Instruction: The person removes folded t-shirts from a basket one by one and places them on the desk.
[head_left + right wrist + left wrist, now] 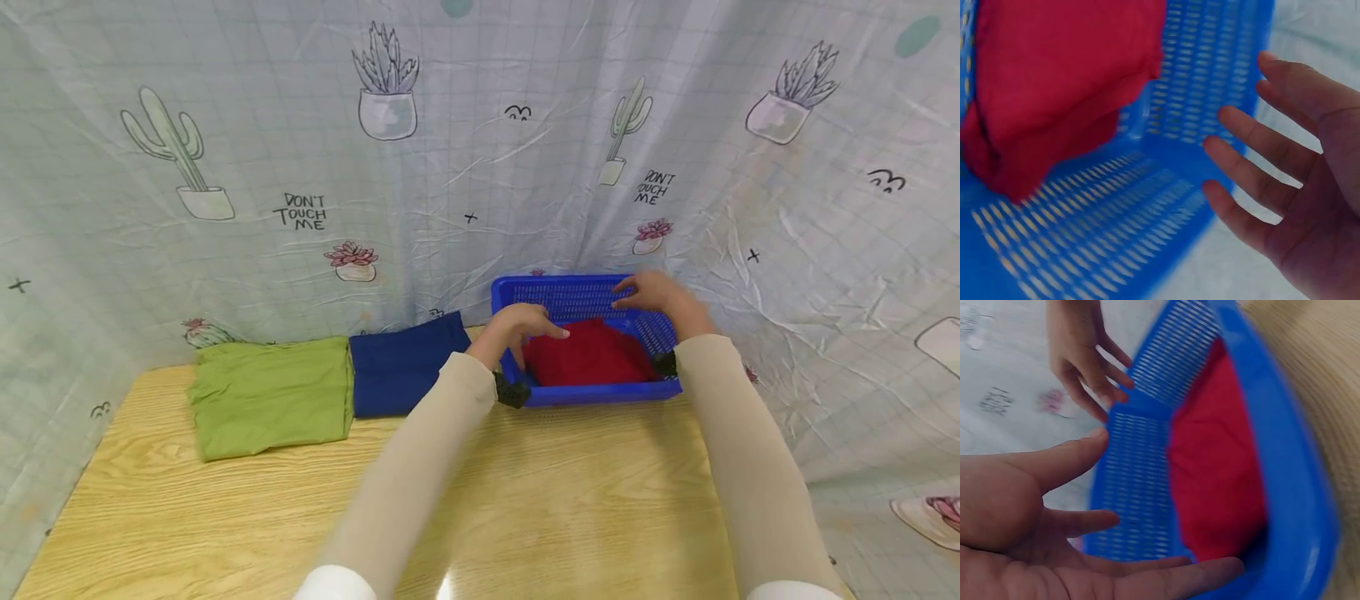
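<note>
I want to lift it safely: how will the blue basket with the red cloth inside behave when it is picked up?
The basket is probably light: its walls are thin perforated plastic and it holds only a folded red cloth. The slotted walls may flex somewhat under a squeeze. The cloth looks soft and would likely slide or sag if the basket tilts, so keeping it level seems wise.

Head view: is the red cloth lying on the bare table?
No, the red cloth lies inside the blue basket.
</note>
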The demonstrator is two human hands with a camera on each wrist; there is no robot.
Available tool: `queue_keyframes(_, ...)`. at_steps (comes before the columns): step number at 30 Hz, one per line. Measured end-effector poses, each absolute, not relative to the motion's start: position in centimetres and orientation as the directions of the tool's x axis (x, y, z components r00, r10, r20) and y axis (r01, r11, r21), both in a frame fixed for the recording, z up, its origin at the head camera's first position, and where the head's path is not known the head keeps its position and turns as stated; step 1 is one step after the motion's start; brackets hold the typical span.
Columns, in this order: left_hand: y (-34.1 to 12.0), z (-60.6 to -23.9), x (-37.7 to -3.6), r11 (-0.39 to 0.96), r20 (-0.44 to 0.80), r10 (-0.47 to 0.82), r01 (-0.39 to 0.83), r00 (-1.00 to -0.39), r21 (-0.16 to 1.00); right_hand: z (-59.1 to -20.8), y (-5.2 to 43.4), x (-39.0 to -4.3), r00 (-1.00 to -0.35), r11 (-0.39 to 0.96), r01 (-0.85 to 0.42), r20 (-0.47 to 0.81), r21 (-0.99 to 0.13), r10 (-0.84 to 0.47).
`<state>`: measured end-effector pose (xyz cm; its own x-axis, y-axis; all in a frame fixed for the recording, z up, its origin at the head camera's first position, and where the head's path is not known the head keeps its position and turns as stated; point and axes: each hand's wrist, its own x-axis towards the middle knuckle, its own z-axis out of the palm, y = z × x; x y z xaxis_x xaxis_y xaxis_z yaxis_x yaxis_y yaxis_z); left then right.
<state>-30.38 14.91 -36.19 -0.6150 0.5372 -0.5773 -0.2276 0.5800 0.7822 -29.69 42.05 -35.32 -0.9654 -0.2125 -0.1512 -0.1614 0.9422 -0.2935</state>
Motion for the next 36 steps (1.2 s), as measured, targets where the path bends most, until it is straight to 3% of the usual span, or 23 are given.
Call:
queue_keyframes(3,15.5,-37.2,-30.5,0.605,-0.633,0.506,-0.282,-0.586,0.745,-36.8,42.7,-29.7,-0.951,0.928,-0.021,-0.279,-0.373,-0.134)
queue_keyframes(6,15.9,-38.5,-30.6,0.595,-0.661,0.492,-0.335,-0.566,0.730,-38.5,43.0,-29.3,-0.888,0.871,0.156,-0.453,-0.466,-0.083)
queue_keyframes(10,16.2,-40.1,-30.7,0.538,-0.671,0.468,-0.418,-0.575,0.732,-40.3,43.3,-29.2,-0.805,0.830,0.280,-0.589,-0.481,-0.070)
queue_keyframes(15,16.7,-41.0,-30.9,0.401,-0.652,0.451,-0.515,-0.609,0.758,-41.1,43.4,-29.4,-0.786,0.805,0.334,-0.616,-0.490,-0.049)
queue_keyframes(22,18.0,-41.7,-32.2,0.222,-0.617,0.346,-0.578,-0.707,0.786,-41.5,43.3,-29.8,-0.798,0.848,0.251,-0.596,-0.468,-0.092)
queue_keyframes(27,22.3,-51.2,-40.1,0.265,-0.579,0.313,-0.516,-0.753,0.814,-41.9,43.0,-29.6,-0.795,0.760,0.256,-0.577,-0.597,-0.185)
queue_keyframes(29,23.1,-53.2,-42.1,0.293,-0.539,0.301,-0.462,-0.787,0.837,-42.1,42.9,-29.6,-0.798,0.694,0.276,-0.561,-0.665,-0.220)
queue_keyframes(33,20.9,-47.5,-37.8,0.340,-0.394,0.229,-0.306,-0.890,0.889,-42.4,42.9,-29.7,-0.798,0.585,0.337,-0.553,-0.738,-0.239)
queue_keyframes(36,20.1,-44.3,-35.8,0.398,-0.388,0.219,-0.281,-0.896,0.873,-42.1,42.9,-29.7,-0.802,0.569,0.370,-0.561,-0.734,-0.203)
